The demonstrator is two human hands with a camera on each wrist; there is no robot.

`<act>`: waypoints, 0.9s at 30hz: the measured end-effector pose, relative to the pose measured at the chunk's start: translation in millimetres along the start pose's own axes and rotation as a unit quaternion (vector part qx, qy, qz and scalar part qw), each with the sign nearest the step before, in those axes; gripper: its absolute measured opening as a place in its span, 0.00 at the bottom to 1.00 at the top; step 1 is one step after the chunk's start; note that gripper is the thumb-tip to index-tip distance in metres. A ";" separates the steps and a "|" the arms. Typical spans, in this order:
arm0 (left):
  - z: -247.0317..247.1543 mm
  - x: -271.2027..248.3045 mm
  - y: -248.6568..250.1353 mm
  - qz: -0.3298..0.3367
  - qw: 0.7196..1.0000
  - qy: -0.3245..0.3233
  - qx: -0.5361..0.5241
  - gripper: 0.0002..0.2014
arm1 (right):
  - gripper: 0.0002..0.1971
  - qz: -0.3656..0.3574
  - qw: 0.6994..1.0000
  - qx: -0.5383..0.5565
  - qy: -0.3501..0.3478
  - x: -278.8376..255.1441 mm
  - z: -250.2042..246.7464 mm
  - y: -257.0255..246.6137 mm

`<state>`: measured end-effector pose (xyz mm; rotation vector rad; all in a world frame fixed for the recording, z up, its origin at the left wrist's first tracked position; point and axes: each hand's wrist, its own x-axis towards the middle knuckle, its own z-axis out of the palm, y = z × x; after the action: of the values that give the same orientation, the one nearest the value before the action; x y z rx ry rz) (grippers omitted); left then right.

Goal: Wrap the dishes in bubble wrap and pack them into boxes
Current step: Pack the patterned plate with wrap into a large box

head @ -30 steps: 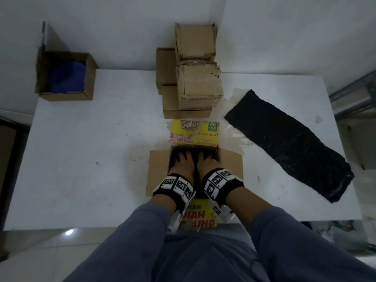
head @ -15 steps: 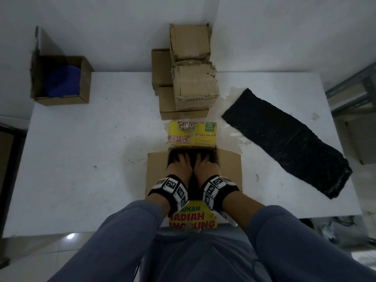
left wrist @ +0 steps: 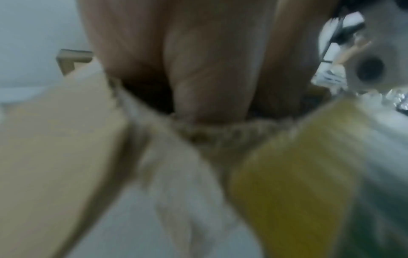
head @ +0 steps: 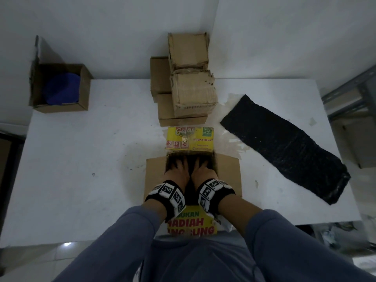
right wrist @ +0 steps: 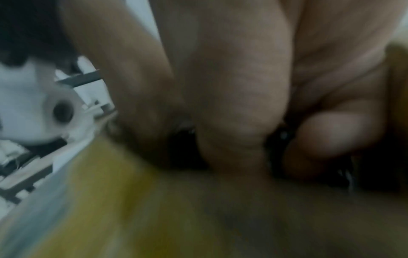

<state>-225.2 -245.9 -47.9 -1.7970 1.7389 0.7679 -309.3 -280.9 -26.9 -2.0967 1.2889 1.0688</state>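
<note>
Reaching both hands [head: 190, 171] inside open box [head: 228, 171].

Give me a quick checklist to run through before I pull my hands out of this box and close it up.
1. Both hands inside the open box: ok, left hand and right hand press down on something black.
2. Black bundle seated flat: cannot tell, hands cover it.
3. Far yellow flap folded back, clear of the opening: ok.
4. Near yellow flap free to fold: not ok, wrists lie over it.
5. Spare black bubble wrap within reach on the table: ok.
6. Dish actually wrapped: cannot tell.
</note>
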 end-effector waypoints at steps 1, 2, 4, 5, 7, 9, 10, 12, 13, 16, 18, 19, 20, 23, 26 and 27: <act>2.2 0.5 -0.8 -0.001 1.000 0.008 0.002 0.35 | 0.31 0.007 1.000 0.014 -0.006 1.0 -3.3 0.9; 4.8 -0.5 -0.3 -0.004 1.000 0.016 0.009 0.35 | 0.30 0.014 1.000 0.026 -0.010 0.4 -5.4 1.3; 10.2 -2.4 3.2 -0.010 0.999 0.035 0.034 0.34 | 0.29 0.011 1.000 0.027 0.011 -4.2 -5.0 1.6; 13.0 -3.0 5.2 -0.012 0.998 0.044 0.046 0.33 | 0.29 0.006 0.999 0.016 0.031 -6.7 -1.3 1.0; 17.0 -3.1 7.7 -0.012 0.996 0.058 0.061 0.33 | 0.29 -0.009 0.998 -0.028 0.062 -12.1 6.8 0.3; 18.9 -2.8 8.5 -0.009 0.996 0.067 0.066 0.33 | 0.30 -0.014 0.995 -0.063 0.081 -11.7 12.9 0.2; 19.0 -2.7 8.5 -0.007 0.996 0.068 0.064 0.33 | 0.30 -0.015 0.994 -0.070 0.084 -9.8 14.3 0.3; 18.9 -2.8 9.2 -0.005 0.996 0.067 0.059 0.33 | 0.30 -0.019 0.993 -0.081 0.086 -7.3 16.5 -0.2; 19.8 -2.6 9.3 -0.005 0.996 0.071 0.057 0.33 | 0.30 -0.021 0.992 -0.090 0.086 -5.5 18.1 -0.1; 21.3 -1.7 8.2 -0.011 0.996 0.074 0.047 0.33 | 0.31 -0.029 0.990 -0.110 0.088 -1.1 22.2 -1.1; 21.4 -1.5 9.0 -0.013 0.997 0.073 0.037 0.33 | 0.32 -0.031 0.989 -0.113 0.086 0.2 23.8 -1.0; 21.6 -1.7 9.8 -0.014 0.997 0.072 0.034 0.33 | 0.32 -0.031 0.990 -0.112 0.080 -0.5 23.2 -0.9; 21.1 -1.7 10.5 -0.016 0.997 0.071 0.030 0.33 | 0.31 -0.032 0.991 -0.107 0.075 -0.3 22.7 -0.5; 17.3 -1.8 7.4 -0.019 0.998 0.056 0.026 0.35 | 0.32 -0.040 0.993 -0.094 0.054 -1.0 15.0 1.4; 6.8 -2.2 3.4 -0.005 1.000 0.029 0.004 0.40 | 0.29 -0.028 0.999 -0.039 0.013 -4.9 -2.7 6.6; 3.9 -3.2 3.3 -0.001 1.000 0.016 -0.008 0.43 | 0.29 -0.026 1.000 -0.015 0.001 -6.8 -6.9 7.3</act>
<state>-228.7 -241.0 -48.4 -1.8299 1.7558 0.7586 -314.9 -285.5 -17.2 -2.1411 1.2199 1.0706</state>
